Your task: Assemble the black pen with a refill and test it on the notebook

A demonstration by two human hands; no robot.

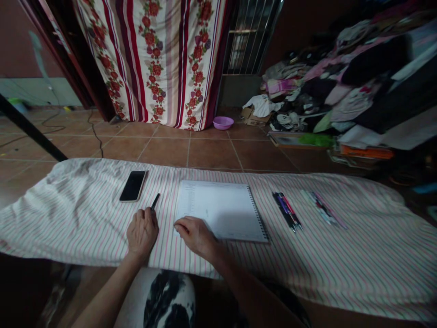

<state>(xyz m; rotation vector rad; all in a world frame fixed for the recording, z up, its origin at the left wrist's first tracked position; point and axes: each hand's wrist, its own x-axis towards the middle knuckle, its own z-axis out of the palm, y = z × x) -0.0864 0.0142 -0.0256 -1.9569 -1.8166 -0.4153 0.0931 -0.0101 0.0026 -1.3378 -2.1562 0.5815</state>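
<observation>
My left hand (pixel 142 231) rests on the striped cloth (pixel 68 214) with its fingers curled round a dark pen (pixel 155 201) that points away from me. My right hand (pixel 195 235) lies at the near left corner of a white spiral notebook (pixel 221 209), its fingers bent and touching the page edge. A black phone (pixel 133 186) lies face up just beyond the left hand. To the right of the notebook lie a bundle of dark pens (pixel 287 211) and a second, paler bundle of pens (pixel 324 208).
The striped cloth covers a low flat surface in front of me. Behind it is tiled floor (pixel 211 150), a floral curtain (pixel 160 59), a purple bowl (pixel 223 122), and a heap of clothes (pixel 341 86) at right. A dark bar (pixel 30 130) slants at left.
</observation>
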